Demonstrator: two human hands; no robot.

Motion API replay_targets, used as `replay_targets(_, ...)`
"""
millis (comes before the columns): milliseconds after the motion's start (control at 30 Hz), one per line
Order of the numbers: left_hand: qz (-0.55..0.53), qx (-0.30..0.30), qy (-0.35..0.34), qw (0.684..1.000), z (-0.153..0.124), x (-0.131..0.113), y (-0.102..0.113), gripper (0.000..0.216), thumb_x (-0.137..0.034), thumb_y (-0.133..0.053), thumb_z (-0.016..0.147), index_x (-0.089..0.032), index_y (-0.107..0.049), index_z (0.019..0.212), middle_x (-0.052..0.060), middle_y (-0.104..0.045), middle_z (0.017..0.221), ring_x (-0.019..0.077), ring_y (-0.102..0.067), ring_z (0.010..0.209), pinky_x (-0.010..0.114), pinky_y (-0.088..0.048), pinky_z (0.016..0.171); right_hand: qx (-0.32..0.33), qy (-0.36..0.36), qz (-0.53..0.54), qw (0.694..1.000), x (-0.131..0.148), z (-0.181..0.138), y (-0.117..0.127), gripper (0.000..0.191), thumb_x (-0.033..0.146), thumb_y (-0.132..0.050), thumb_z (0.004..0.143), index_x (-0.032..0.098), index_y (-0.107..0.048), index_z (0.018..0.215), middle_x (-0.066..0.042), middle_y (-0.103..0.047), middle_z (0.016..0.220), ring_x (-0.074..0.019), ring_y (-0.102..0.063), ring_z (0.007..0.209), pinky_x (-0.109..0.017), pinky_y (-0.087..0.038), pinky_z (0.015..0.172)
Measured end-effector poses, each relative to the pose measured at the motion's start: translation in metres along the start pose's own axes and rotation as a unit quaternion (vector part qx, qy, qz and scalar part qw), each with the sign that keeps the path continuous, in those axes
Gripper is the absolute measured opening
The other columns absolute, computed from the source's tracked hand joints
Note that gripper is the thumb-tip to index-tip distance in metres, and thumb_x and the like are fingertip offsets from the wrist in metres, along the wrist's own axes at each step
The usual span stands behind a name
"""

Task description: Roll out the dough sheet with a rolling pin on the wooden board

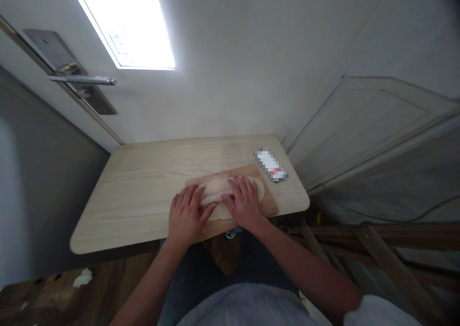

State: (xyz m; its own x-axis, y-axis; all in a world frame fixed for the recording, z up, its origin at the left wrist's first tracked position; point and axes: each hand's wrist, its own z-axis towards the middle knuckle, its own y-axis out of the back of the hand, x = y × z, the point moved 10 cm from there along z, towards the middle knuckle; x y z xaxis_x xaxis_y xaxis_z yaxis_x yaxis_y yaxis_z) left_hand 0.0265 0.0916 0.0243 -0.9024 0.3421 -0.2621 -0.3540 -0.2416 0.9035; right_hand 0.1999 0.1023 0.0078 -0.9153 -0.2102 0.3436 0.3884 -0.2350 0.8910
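Observation:
A pale, flat oval of dough (pixel 219 192) lies on a brown wooden board (pixel 269 204) near the front edge of a light wooden table (pixel 143 182). My left hand (pixel 187 216) rests on the dough's left end, fingers stretched forward and lying flat. My right hand (pixel 244 201) lies palm down on the dough's right half, fingers spread. Both hands press on top of the dough; neither grips it. The middle of the dough is hidden under my hands.
A small white and red object (pixel 271 165), blurred out, lies at the table's right rear. A door with a metal handle (pixel 82 80) stands at the left. Wooden planks (pixel 377 254) lie on the floor at the right. A crumpled white scrap (pixel 82 278) lies on the floor at the left.

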Motion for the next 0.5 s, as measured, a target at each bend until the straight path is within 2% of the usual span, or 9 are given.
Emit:
replay_targets(100,-0.048,0.006,-0.017,0.999,0.001,0.002,-0.002,0.033,-0.042,-0.058,0.093,-0.019,-0.067,0.115,0.014,-0.066,0.119,0.0280,-0.060,0.112,0.044,-0.049,0.101,-0.020,0.003,0.029,0.999,-0.008,0.003,0.005,0.050,0.050,-0.042,0.103,0.017,-0.058,0.137,-0.012,-0.055,0.147,-0.0297,-0.042,0.140,-0.051,-0.026,0.120)
replay_targets(200,-0.060,0.023,-0.011,0.998,0.007,-0.001,-0.007,0.029,-0.039,-0.055,0.095,-0.020,-0.067,0.113,0.013,-0.067,0.114,0.0279,-0.059,0.109,0.045,-0.049,0.098,-0.028,0.004,0.047,0.998,-0.017,0.012,0.011,0.048,0.047,-0.040,0.103,0.018,-0.060,0.135,-0.012,-0.059,0.142,-0.0262,-0.047,0.136,-0.045,-0.034,0.117)
replay_targets(333,-0.053,0.043,0.014,0.998,0.015,-0.013,-0.012,0.034,-0.043,-0.052,0.096,-0.023,-0.066,0.120,0.013,-0.066,0.127,0.0295,-0.058,0.118,0.048,-0.046,0.103,-0.008,-0.022,-0.002,1.000,-0.030,0.024,0.012,0.047,0.044,-0.040,0.104,0.018,-0.059,0.137,-0.013,-0.058,0.143,-0.0279,-0.045,0.138,-0.049,-0.029,0.118)
replay_targets(500,0.023,0.051,0.036,0.998,0.024,-0.019,-0.016,0.055,-0.052,-0.040,0.100,-0.025,-0.046,0.148,0.010,-0.050,0.155,0.0323,-0.038,0.146,0.058,-0.026,0.119,0.027,-0.033,-0.067,0.997,-0.032,0.036,0.005,0.050,0.049,-0.037,0.105,0.021,-0.055,0.142,-0.010,-0.050,0.153,-0.0327,-0.036,0.145,-0.056,-0.018,0.120)
